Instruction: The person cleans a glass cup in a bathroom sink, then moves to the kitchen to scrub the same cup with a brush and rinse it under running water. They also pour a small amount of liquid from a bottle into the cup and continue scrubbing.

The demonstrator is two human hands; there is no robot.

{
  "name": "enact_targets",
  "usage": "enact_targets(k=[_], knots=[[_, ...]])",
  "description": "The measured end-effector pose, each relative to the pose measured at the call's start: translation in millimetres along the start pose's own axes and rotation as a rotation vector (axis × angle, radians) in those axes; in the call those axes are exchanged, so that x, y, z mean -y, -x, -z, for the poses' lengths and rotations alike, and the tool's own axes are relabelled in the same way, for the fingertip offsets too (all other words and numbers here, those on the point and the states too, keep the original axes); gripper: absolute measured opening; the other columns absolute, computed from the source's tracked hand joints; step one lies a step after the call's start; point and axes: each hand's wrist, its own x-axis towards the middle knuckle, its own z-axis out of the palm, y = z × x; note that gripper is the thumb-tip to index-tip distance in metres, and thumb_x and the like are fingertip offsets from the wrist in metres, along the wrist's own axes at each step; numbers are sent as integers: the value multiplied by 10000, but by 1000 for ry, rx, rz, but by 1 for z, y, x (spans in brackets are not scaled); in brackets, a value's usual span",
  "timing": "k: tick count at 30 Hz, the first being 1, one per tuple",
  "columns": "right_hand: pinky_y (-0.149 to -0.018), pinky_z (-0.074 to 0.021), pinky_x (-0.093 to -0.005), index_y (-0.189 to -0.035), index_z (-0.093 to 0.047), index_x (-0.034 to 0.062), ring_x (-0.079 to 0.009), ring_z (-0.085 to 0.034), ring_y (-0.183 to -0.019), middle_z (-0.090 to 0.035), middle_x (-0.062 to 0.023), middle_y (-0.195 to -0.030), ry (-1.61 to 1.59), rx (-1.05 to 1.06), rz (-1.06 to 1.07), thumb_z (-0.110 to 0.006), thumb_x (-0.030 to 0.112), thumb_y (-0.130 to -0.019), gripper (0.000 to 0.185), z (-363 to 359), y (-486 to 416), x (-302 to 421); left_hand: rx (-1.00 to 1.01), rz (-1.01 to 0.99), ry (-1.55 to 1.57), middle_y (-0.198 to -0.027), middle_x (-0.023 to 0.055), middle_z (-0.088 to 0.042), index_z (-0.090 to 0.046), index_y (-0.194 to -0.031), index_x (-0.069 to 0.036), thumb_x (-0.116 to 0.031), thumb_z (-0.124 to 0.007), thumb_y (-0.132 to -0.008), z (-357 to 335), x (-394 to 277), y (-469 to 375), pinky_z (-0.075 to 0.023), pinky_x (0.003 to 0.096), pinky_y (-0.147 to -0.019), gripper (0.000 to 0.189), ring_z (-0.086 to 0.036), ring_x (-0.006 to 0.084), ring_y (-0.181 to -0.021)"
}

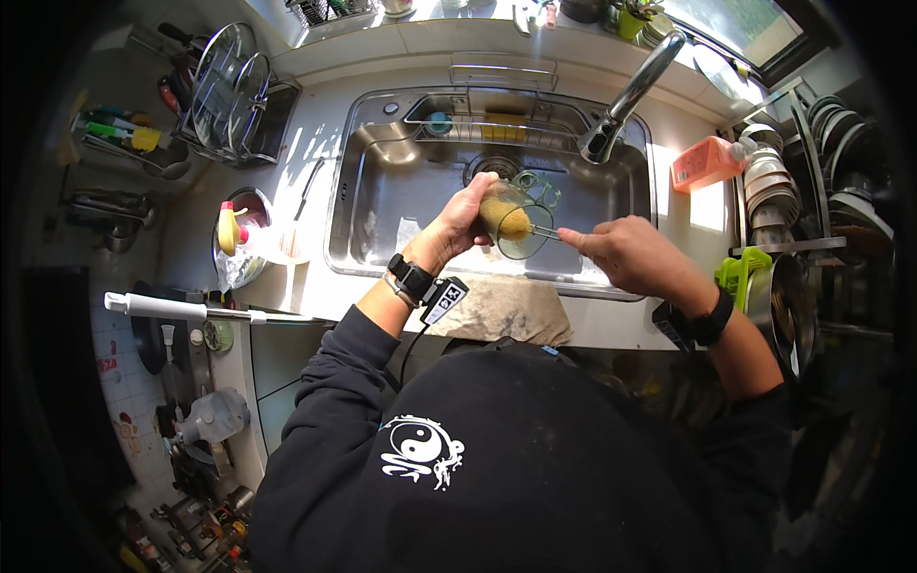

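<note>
Over the stainless steel sink (pixel 401 193), my left hand (pixel 462 218) grips a clear greenish glass (pixel 526 247) with a looped handle, tilted so its mouth faces my right side. A yellow bottle brush (pixel 510 220) sits inside the glass, its head seen through the wall. My right hand (pixel 620 251) holds the brush by its wire handle, which comes out of the mouth; the end of the handle is hidden in my fist. The sink drain (pixel 494 168) lies just beyond the glass.
The chrome faucet (pixel 630 93) leans over the sink's right side. An orange-pink detergent bottle (pixel 709 165) and stacked bowls (pixel 770 179) stand to the right. A yellow-topped spray bottle (pixel 229 228) and a pot-lid rack (pixel 240 107) are at left. A cloth (pixel 501 308) hangs over the front edge.
</note>
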Motion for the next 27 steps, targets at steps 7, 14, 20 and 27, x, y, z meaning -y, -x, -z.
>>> enact_targets(k=[7, 14, 20, 27], knots=[[-507, -466, -389, -1344, -603, 141, -247, -594, -553, -534, -61, -683, 486, -150, -133, -604, 52, -800, 552, -10, -15, 25, -209, -248, 467, -826, 57, -640, -593, -1053, -69, -596, -377, -977, -33, 11, -5, -362, 234, -372, 575, -525, 145, -504], [-589, -513, -421, -1309, -625, 70, -336, -638, -631, -657, -144, -782, 140, -12, -179, -594, 21, -842, 470, -5, -5, 14, -223, -693, -55, -748, 36, -632, -608, -1126, -51, -503, -423, -1026, -31, 7, 2, -329, 219, -353, 499, -485, 102, -447], [-508, -361, -222, -1336, -614, 56, -31, -397, -573, -482, 101, -714, -1137, -66, -317, -566, 125, -1016, 331, -12, 3, 3, 68, -561, 431, -1245, 71, -621, -515, -1349, -124, -568, -370, -1010, -34, 9, 11, -511, 374, -951, 577, -609, 219, -1130], [-388, -192, -178, -1390, -540, 81, -15, -229, -472, -298, 91, -659, -2064, -265, -412, -521, 173, -1041, 361, -68, 18, 32, 28, -595, 371, -1287, 64, -607, -519, -1356, -129, -591, -441, -994, -52, 2, 4, -504, 405, -963, 592, -595, 227, -1155]])
